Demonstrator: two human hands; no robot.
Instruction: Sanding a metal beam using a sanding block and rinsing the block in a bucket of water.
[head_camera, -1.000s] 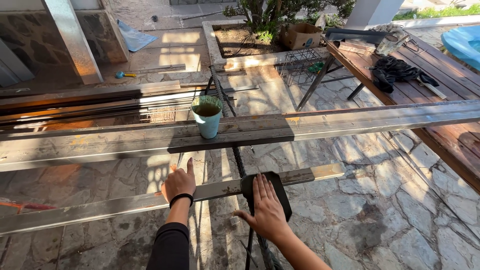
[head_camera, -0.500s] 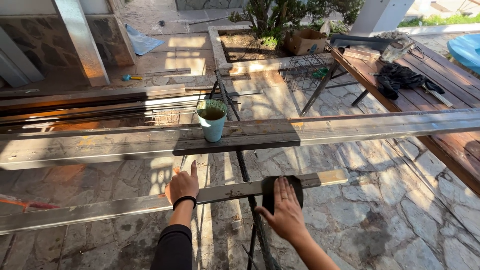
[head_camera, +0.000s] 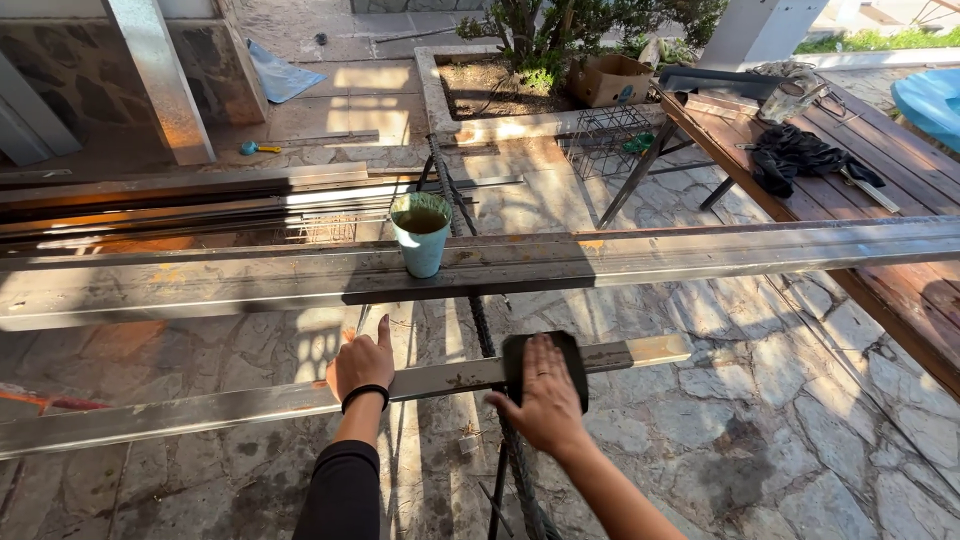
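Left hand (head_camera: 362, 366), lower centre: fingers curled over near metal bar (head_camera: 250, 405), steadying it. Right hand (head_camera: 545, 400): flat, fingers spread, pressing dark sanding pad (head_camera: 545, 365) onto same bar near its right end. Bar lies across rebar stand (head_camera: 480, 320). Progress judgement: rust spots show beside pad; long run left of hands appears untreated. Green cup (head_camera: 420, 235) stands on far beam (head_camera: 600, 262), centre frame.

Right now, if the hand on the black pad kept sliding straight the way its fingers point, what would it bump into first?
The right hand points up and away over the black pad. Beyond the near bar's edge is a gap, then probably the long metal beam, right of the green cup. Depth is unclear.
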